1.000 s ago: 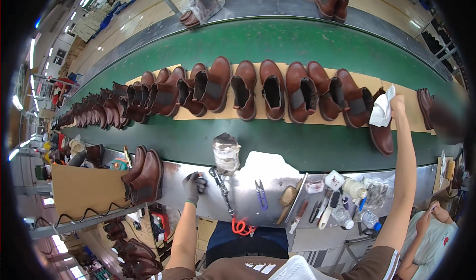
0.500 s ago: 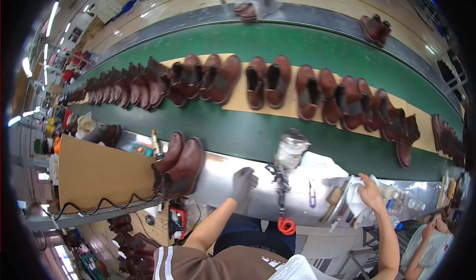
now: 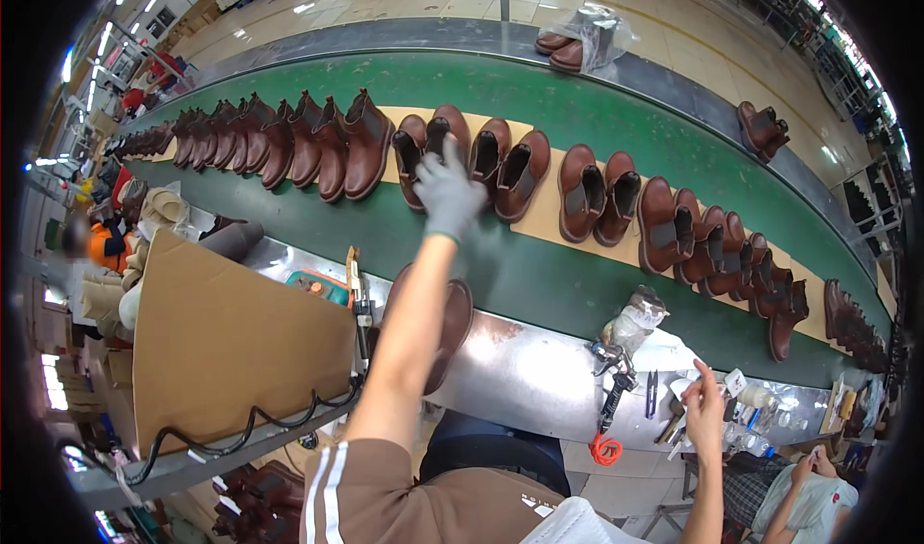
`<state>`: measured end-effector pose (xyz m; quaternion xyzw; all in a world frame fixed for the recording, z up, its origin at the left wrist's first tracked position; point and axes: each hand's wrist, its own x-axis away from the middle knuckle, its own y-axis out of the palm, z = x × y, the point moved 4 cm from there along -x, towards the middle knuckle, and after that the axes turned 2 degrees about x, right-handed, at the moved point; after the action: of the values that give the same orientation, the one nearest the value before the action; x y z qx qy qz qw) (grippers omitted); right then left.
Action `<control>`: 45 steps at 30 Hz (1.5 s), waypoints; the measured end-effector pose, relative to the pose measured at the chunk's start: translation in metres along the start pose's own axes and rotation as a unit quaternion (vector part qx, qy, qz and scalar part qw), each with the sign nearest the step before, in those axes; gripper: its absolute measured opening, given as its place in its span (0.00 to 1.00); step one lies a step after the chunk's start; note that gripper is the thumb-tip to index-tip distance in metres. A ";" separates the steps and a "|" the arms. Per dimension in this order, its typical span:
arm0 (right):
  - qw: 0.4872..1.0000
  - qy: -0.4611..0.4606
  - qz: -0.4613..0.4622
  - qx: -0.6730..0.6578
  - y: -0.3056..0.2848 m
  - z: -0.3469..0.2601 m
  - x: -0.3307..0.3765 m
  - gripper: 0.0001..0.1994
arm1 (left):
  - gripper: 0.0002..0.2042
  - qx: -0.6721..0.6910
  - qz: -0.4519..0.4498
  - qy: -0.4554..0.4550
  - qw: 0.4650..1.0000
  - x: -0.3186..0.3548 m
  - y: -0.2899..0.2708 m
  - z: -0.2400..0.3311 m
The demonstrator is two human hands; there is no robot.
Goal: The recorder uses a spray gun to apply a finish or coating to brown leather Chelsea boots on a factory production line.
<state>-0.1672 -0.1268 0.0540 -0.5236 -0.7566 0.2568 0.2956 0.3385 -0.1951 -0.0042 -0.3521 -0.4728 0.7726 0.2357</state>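
My left hand [image 3: 449, 197], in a grey glove, reaches over the green conveyor with its fingers stretched toward a pair of brown ankle boots. Its fingertips overlap the opening of one brown boot [image 3: 452, 120]; whether they touch it I cannot tell. Beneath my left forearm another pair of brown boots [image 3: 454, 327] stands on the metal ledge, partly hidden. My bare right hand [image 3: 705, 414] hovers beside a white cloth [image 3: 664, 353] and hand tools, fingers apart and nothing in them. A spray gun [image 3: 616, 380] with a red coiled hose lies between my arms.
Brown boots [image 3: 279, 144] line the green conveyor [image 3: 404, 70] on cardboard strips. A cardboard panel [image 3: 231, 342] stands at left with a black coiled cord. Bottles [image 3: 756, 419] crowd the ledge at right, where another person [image 3: 799, 505] sits. Plastic-wrapped boots [image 3: 587, 38] rest on the far edge.
My left hand has moved from above the metal ledge forward to the boots on the conveyor. My right hand has come away from the white items. The view has turned left.
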 end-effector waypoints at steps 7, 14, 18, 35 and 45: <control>0.986 0.125 0.012 -0.113 0.029 0.018 0.062 0.24 | 0.16 -0.045 -0.290 -0.007 0.956 -0.067 0.058 -0.083; 0.966 0.198 -0.016 -0.167 0.066 0.026 0.089 0.25 | 0.13 -0.074 -0.175 0.101 0.977 -0.136 0.029 -0.104; 0.938 0.205 -0.023 -0.278 0.084 0.027 0.075 0.15 | 0.18 -0.003 -0.119 0.188 0.975 -0.132 -0.067 -0.072; 0.874 0.146 0.002 -0.463 0.114 0.040 0.035 0.12 | 0.09 0.240 -0.226 0.164 0.930 0.198 -0.170 0.042; 0.844 0.186 0.026 -0.502 0.138 0.043 0.041 0.10 | 0.10 0.118 -0.414 0.355 0.830 0.353 -0.111 0.075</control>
<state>-0.1207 -0.0478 -0.0648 -0.6582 -0.6988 -0.2525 0.1209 0.0576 0.0576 0.0046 -0.3431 -0.3635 0.4739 0.7250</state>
